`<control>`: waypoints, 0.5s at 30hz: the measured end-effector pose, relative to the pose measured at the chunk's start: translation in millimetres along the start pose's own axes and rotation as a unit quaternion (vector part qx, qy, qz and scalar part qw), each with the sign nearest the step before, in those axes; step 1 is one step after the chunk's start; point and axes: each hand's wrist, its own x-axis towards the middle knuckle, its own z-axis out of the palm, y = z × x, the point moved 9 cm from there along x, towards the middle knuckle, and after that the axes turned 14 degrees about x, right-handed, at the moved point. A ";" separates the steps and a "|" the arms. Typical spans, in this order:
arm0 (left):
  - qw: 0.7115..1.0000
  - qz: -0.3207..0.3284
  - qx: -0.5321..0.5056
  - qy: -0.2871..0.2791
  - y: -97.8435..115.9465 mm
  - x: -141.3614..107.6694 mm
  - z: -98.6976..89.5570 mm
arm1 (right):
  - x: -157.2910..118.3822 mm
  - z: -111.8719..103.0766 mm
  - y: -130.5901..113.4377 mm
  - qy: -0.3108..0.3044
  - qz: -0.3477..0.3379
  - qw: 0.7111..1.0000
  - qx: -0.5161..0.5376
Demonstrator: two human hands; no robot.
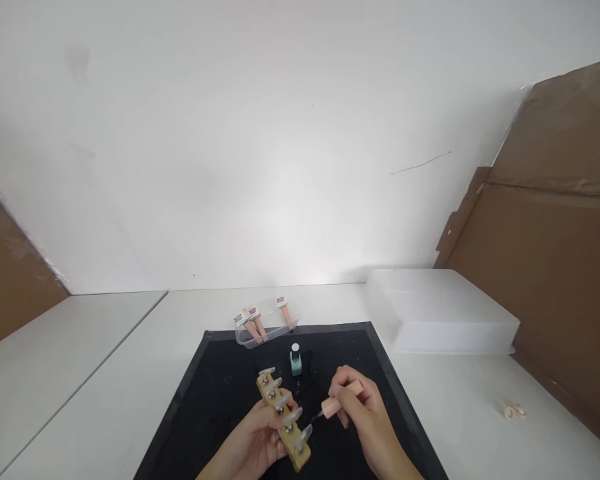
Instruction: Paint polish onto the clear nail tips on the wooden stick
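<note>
My left hand (261, 435) is closed around a yellow-tan nail tip stand (290, 440), tilted over the black mat. Several clear false nails (293, 415) stand along it on small round metal mounts. Between the fingers of my right hand (356, 407) is a pink-handled brush (333, 406). Its thin dark tip points left and down, close to the lowest nail (304, 437); whether it touches the nail I cannot tell. Beyond both hands, a small teal nail polish bottle (296, 365) with a pale top stands upright on the mat.
A clear plastic tray (253, 344) with several pink pieces bearing white labels lies at the mat's (220, 360) far edge. To the right stands a white box (450, 317). Small beige rings (511, 411) lie on the white table. Brown cardboard (550, 267) borders the right side.
</note>
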 end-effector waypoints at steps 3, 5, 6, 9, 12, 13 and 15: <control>1.000 0.003 0.000 -0.002 1.1 -0.6 1.4 | -1.0 1.4 -0.4 -0.007 -0.003 1.000 0.002; 1.000 0.005 -0.001 -0.002 1.2 -0.8 1.7 | -1.0 1.5 0.3 -0.010 -0.004 1.000 0.000; 1.000 0.005 -0.002 0.000 1.0 -0.7 1.4 | -0.9 1.4 0.8 -0.012 -0.005 1.000 0.000; 1.000 0.003 -0.007 -0.003 1.0 0.0 1.9 | -0.2 1.6 1.7 -0.016 -0.006 1.000 0.002; 1.000 0.001 -0.007 -0.002 1.9 0.5 1.9 | 0.0 1.1 0.8 -0.011 -0.013 1.000 0.004; 1.000 0.000 -0.005 0.002 2.1 0.5 1.3 | -0.1 0.9 0.5 -0.010 -0.014 1.000 0.004; 1.000 -0.002 -0.005 0.005 1.9 0.1 0.6 | -0.3 0.7 0.4 -0.009 -0.013 1.000 0.004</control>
